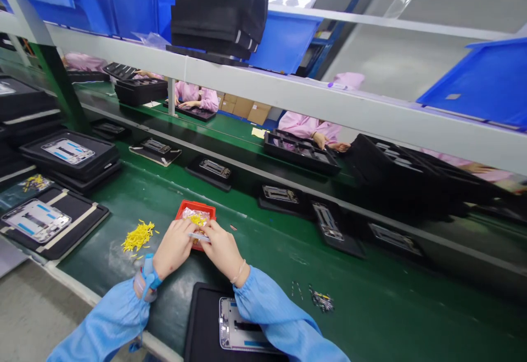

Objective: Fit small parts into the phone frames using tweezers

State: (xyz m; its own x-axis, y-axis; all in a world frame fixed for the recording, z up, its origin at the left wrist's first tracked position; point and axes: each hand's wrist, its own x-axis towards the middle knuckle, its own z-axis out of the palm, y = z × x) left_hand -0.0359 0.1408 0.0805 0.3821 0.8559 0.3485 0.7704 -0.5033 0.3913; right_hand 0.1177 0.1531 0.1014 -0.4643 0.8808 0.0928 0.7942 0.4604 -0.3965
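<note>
Both hands meet over the near side of a small red bin (209,209). Inside the bin lie a clear plastic bag (188,213) and small yellow pieces (198,220). My left hand (175,245) has its fingers closed on one end of a thin whitish strip (200,237); its exact kind is not clear. The other end is pinched by my right hand (224,249). Left of the bin is a loose pile of yellow pieces (139,236). Under my right forearm, a phone frame (242,326) lies on a black foam pad (200,318), partly hidden by the sleeve.
More phone frames (39,219) on black pads lie at the left. Several padded frames (214,168) sit along the dark belt beyond the green bench (382,307). Small dark parts (321,299) lie right. A white shelf rail (296,90) crosses overhead; co-workers in pink sleeves (302,124) sit opposite.
</note>
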